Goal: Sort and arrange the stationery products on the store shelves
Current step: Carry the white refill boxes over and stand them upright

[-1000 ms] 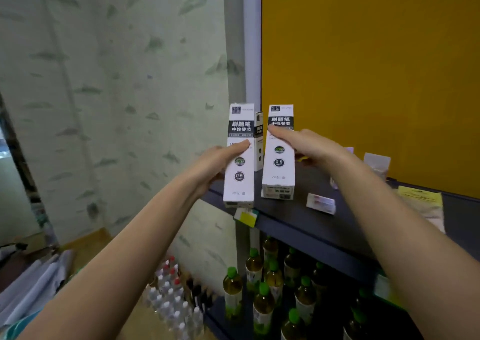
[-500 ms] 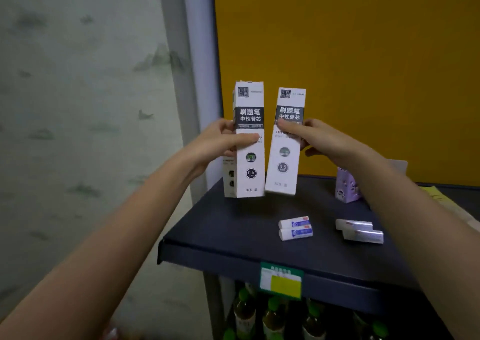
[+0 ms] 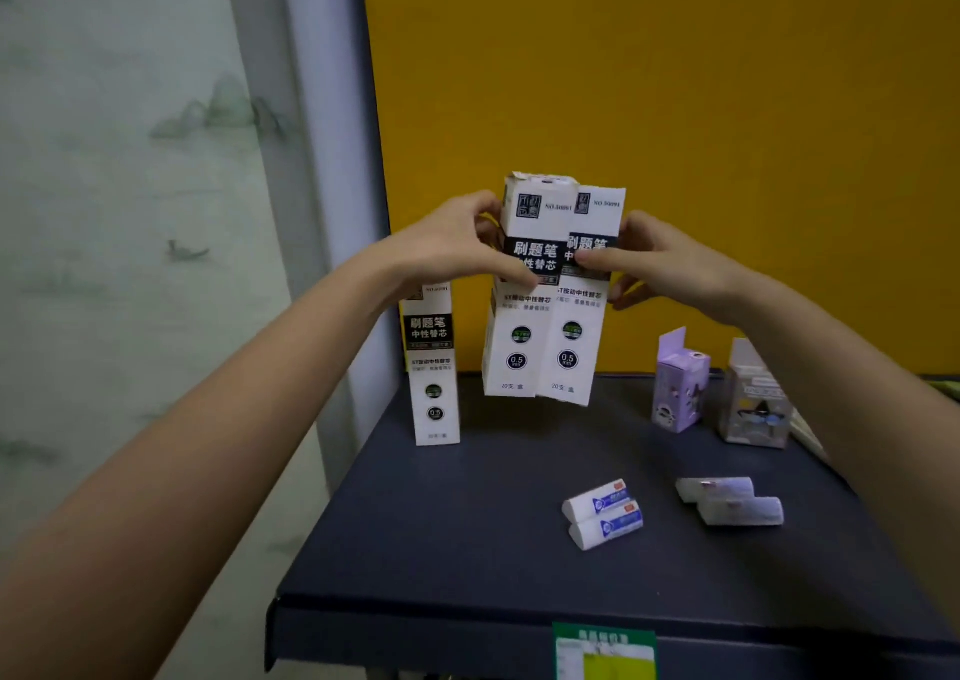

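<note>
Refill boxes (image 3: pixel 545 316) held together by left hand (image 3: pixel 447 253) and right hand (image 3: pixel 665 269).

Two tall white cardboard boxes with black bands are up side by side: the left raised box (image 3: pixel 519 326) reads "刷题笔 中性替芯", a circled "0.5", "20支" at the foot. The right raised box (image 3: pixel 574 347) shows "NO 50091", "0.5", "20支". The standing white box (image 3: pixel 435 373) repeats "刷题笔 中性替芯" and "0.5". The green-and-yellow shelf tag (image 3: pixel 605 653) is too blurred to read.
</note>
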A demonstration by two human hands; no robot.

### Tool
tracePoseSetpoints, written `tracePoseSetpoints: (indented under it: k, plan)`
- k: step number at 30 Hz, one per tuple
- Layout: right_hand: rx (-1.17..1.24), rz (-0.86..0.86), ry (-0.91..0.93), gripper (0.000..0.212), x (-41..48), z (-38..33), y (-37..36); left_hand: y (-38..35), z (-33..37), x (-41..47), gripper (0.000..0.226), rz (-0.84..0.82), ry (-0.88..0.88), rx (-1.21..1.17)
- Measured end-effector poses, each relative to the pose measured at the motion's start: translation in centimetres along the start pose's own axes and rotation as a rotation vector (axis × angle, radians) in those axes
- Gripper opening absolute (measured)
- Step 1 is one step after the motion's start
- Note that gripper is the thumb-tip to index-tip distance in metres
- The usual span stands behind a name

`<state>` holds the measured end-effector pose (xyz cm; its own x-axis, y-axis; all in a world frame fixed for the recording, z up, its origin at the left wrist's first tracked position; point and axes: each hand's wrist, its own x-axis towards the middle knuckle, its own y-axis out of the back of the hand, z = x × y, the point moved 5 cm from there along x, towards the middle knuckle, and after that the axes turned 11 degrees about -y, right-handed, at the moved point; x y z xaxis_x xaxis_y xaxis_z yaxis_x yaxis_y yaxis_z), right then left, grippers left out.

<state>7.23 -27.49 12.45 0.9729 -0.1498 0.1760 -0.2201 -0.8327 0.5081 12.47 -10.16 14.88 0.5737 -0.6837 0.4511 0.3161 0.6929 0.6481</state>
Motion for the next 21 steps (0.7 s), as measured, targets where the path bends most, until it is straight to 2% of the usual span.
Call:
tracePoseSetpoints:
  k: [2,5,9,16,21]
  plan:
    - [-0.007,0.026,-0.02,0.05,0.6,0.5,0.2,-0.2,0.0,0.5,0.068,-0.067,-0.027,0.04]
    - [-0.049,0.017,-0.038,0.055,1.5,1.0,0.2,-0.2,-0.1,0.9,0.061,-0.156,-0.053,0.129]
    - [-0.129,-0.045,-0.043,0.055,2.3,1.7,0.0,0.5,-1.2,1.4,0.043,-0.204,-0.049,0.254]
    - [-0.164,-0.119,-0.057,0.05,2.8,2.7,-1.0,1.0,-2.5,1.8,0.052,-0.242,0.004,0.378]
    - [-0.139,-0.159,-0.054,0.052,3.4,3.2,-2.0,1.0,-3.5,1.6,0.05,-0.292,0.052,0.387]
